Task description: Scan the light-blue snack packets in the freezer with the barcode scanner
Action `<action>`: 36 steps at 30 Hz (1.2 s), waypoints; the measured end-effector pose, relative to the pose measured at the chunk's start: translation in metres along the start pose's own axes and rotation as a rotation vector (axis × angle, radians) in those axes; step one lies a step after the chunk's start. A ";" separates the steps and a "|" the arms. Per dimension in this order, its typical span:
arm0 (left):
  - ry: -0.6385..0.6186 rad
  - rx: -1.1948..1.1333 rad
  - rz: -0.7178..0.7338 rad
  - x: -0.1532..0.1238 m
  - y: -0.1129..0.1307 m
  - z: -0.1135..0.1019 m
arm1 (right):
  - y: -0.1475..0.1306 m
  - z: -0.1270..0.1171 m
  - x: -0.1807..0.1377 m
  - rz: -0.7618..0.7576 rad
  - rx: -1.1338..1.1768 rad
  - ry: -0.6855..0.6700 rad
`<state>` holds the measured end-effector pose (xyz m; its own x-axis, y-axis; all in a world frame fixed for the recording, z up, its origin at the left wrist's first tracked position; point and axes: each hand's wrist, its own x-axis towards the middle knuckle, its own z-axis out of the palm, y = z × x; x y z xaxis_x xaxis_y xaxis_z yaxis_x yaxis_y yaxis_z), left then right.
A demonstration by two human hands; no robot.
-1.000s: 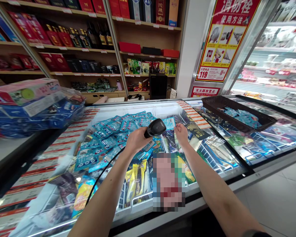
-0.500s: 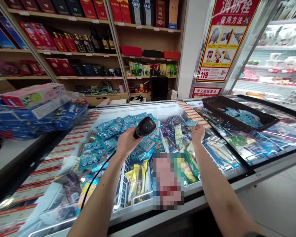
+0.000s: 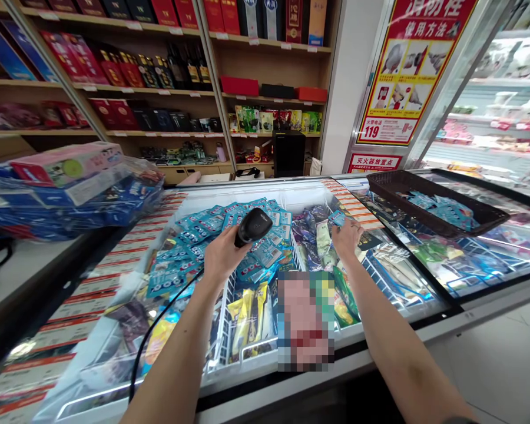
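Observation:
My left hand (image 3: 222, 254) is closed around the handle of a black barcode scanner (image 3: 257, 225), whose cable runs down along my forearm. The scanner is held above a spread of blue packets (image 3: 192, 235) in the chest freezer. My right hand (image 3: 347, 238) pinches a small blue packet (image 3: 337, 218) at its fingertips, over a wire compartment of dark purple packs (image 3: 307, 238). A pale green pack (image 3: 323, 237) lies just left of that hand. How the fingers grip the packet's lower edge is partly hidden.
A brown basket (image 3: 490, 222) with more blue packets rests on the freezer's right part. Plastic-wrapped boxes (image 3: 70, 197) are stacked at the left. Yellow ice-cream packs (image 3: 247, 315) fill a front compartment. A blurred pink patch (image 3: 302, 318) covers the front edge. Shelves stand behind.
My right hand has moved slightly left with the blue packet, and the packet now shows more of its face. The left hand holds the scanner nearly still. The view has shifted a little.

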<state>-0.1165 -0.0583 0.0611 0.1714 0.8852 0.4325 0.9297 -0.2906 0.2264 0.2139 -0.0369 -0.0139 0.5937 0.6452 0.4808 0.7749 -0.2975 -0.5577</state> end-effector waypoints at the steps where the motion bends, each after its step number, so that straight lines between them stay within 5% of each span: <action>1: 0.000 -0.003 0.000 0.000 -0.001 0.000 | -0.006 0.002 -0.004 -0.102 0.024 -0.026; 6: 0.005 0.002 -0.022 -0.002 -0.007 0.000 | -0.034 0.009 -0.025 -0.522 0.172 -0.269; 13: 0.008 0.055 -0.083 -0.004 -0.016 0.000 | -0.070 0.004 -0.060 -0.731 0.269 -0.539; 23: 0.003 0.043 -0.039 -0.005 -0.021 0.002 | -0.086 0.010 -0.079 -0.633 0.186 -0.569; 29: 0.013 0.068 -0.006 -0.006 -0.023 0.003 | -0.071 0.015 -0.061 -0.460 0.462 -0.663; 36: -0.009 0.029 0.033 -0.007 -0.019 0.001 | -0.061 0.013 -0.049 -0.362 0.741 -0.558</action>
<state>-0.1348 -0.0586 0.0529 0.2044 0.8786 0.4316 0.9326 -0.3088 0.1869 0.1347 -0.0411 -0.0121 0.0141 0.9053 0.4246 0.4447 0.3747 -0.8135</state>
